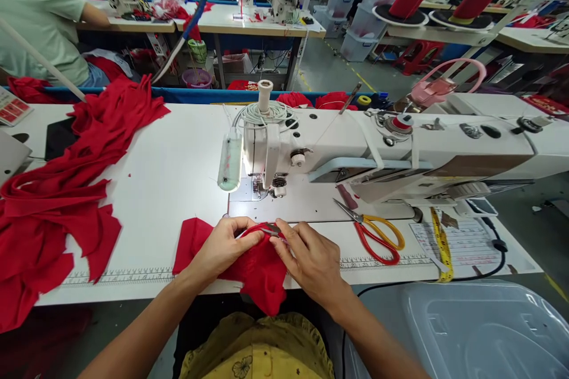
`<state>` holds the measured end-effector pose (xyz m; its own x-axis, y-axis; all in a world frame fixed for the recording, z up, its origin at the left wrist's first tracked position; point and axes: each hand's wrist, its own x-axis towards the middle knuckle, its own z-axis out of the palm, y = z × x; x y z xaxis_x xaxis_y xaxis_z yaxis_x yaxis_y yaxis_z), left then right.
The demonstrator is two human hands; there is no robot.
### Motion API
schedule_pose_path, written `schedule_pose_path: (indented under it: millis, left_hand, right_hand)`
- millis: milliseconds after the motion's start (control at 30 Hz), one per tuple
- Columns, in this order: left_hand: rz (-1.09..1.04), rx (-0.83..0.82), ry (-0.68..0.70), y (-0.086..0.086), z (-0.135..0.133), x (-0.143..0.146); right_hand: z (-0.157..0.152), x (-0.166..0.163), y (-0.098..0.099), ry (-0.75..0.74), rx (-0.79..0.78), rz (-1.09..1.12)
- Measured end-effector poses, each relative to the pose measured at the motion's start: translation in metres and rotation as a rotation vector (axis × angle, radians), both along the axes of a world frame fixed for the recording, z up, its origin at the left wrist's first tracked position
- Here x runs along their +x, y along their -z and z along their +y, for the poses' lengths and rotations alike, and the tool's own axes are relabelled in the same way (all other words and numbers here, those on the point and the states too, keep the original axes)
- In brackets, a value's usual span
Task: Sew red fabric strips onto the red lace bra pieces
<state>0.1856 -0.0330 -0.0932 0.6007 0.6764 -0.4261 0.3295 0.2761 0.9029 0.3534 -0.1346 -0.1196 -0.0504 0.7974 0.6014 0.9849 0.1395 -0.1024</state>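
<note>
A piece of red fabric (pixel 262 278) lies at the table's front edge and hangs partly over it. My left hand (pixel 226 249) pinches its upper edge between thumb and fingers. Close beside it, my right hand (pixel 306 254) is closed around small metal thread snips (pixel 270 229), whose blades touch the fabric edge; their handle is mostly hidden by my fingers. Just beyond both hands stands the sewing machine (pixel 355 142), its needle area (pixel 262 186) apart from the fabric. Scissors (pixel 377 231) with red and yellow handles rest to the right of my right hand.
A heap of red fabric (pixel 102 148) covers the table's left side. At right are a yellow tape measure (pixel 441 243), a written sheet (pixel 471 243) and a black cable (pixel 500 245). A grey plastic lid (pixel 489 320) sits below. A co-worker (pixel 40 18) sits at the back left.
</note>
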Motion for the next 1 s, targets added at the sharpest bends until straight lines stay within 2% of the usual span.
schedule_pose_path:
  millis: [567,800,1000]
  left_hand:
    - [0.002,0.015,0.015,0.0030,0.0010,-0.0006]
    - [-0.013,-0.018,0.023,0.0004,-0.0007,-0.0027]
    - [-0.004,0.005,0.016,0.0013,-0.0001,-0.0023]
  right_hand:
    - [-0.0003,-0.0017,-0.0013,0.015,-0.011,-0.019]
    - [0.0011,-0.0030,0.0028,0.038,0.032,0.031]
    - [-0.0003,-0.0007,-0.0026,-0.009,0.006,0.002]
